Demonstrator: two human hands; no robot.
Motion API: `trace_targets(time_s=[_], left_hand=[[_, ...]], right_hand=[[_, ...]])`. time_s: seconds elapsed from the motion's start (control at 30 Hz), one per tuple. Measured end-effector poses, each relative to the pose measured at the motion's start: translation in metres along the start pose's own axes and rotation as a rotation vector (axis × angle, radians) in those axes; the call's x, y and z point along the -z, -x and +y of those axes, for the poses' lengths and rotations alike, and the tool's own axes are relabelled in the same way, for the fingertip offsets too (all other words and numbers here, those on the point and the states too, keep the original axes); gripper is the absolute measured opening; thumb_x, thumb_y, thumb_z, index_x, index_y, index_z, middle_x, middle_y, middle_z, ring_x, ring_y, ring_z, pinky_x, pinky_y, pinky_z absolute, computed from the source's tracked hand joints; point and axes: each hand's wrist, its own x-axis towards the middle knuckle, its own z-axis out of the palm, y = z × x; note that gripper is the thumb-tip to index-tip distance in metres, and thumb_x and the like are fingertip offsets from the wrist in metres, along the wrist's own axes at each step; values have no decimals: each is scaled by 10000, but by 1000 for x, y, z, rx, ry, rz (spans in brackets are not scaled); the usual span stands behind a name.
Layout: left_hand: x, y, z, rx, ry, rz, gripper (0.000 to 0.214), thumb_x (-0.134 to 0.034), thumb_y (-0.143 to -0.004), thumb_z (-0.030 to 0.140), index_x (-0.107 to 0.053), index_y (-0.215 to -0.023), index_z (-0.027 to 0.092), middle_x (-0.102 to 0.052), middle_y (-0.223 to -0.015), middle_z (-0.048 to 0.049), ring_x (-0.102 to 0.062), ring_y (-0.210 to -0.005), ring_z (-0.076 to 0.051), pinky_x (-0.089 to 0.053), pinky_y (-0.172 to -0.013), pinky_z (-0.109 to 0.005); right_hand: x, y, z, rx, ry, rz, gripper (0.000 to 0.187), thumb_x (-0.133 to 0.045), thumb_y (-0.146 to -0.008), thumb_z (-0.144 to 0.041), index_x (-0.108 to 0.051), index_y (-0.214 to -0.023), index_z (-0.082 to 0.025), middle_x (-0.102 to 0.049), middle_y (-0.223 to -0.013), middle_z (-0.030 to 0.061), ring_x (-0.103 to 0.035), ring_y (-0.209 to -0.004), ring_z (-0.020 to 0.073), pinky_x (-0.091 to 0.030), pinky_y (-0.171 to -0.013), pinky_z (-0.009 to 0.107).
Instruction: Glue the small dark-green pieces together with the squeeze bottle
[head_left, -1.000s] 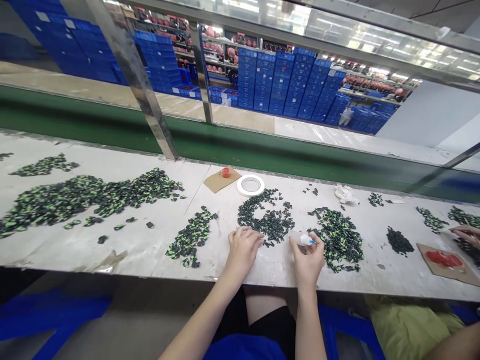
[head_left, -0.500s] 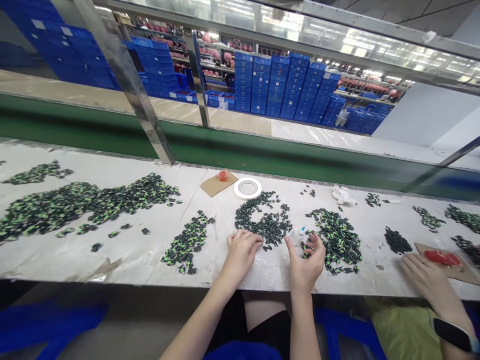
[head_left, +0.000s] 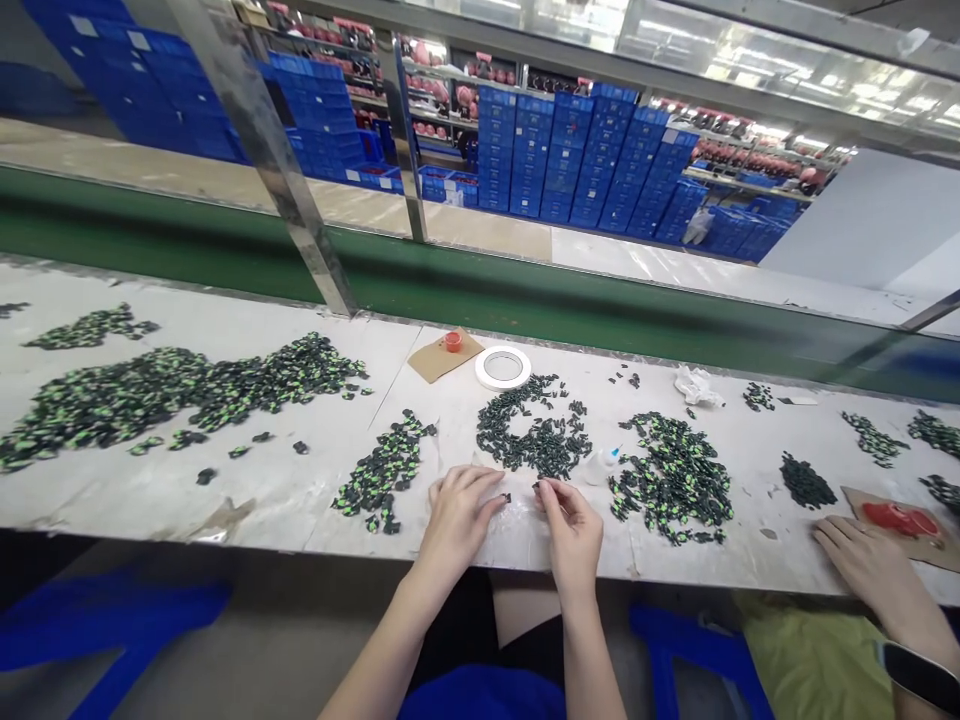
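In the head view, my left hand is closed, with a small black piece at its thumb and fingertips. My right hand pinches another small black piece between thumb and forefinger. The two hands face each other, a short gap apart, at the table's near side. Just beyond them lies a ring-shaped heap of small dark pieces. A small whitish bottle with a blue tip lies beyond my right hand. To its right spreads a pile of black-and-green parts.
A roll of white tape and a cardboard piece bearing a red cap lie behind the heap. More black-and-green parts are on the left. At right, a co-worker's hand rests near red material on cardboard.
My right hand has moved left, away from the bottle, and gone from spread fingers to a pinch on a small black piece. A black piece now shows at my left fingertips.
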Motion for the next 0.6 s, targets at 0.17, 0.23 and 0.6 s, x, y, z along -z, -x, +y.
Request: trace_targets(time_s=[0.17, 0.23, 0.6], left_hand=[[-10, 2, -6, -20, -138, 1, 147, -626, -809, 168, -718, -890, 250, -694, -1071, -61, -556, -1075, -269, -439, -872, -418], [-12, 1, -3, -15, -133, -1, 144, -602, -824, 153, -703, -866, 246, -703, -1037, -54, -560, -1058, -264, -428, -869, -414], [-2, 3, 13, -45, 36, -111, 196, -484, -877, 146, -657, -901, 237, -736, -947, -23, -626, -967, -228, -381, -882, -401]], right_hand=[[-2, 5, 4, -45, 81, -77, 308, -707, -719, -437, -746, -831, -152, -762, -815, 81, -722, -772, 235, -596, -728, 350], [-3, 7, 3, -22, 111, -106, 282, -690, -739, -419, -745, -830, -158, -761, -814, 77, -722, -767, 230, -597, -720, 340], [-2, 10, -6, -63, -6, -206, 233, -703, -735, -400, -743, -779, -175, -756, -753, 62, -728, -720, 220, -603, -755, 361]])
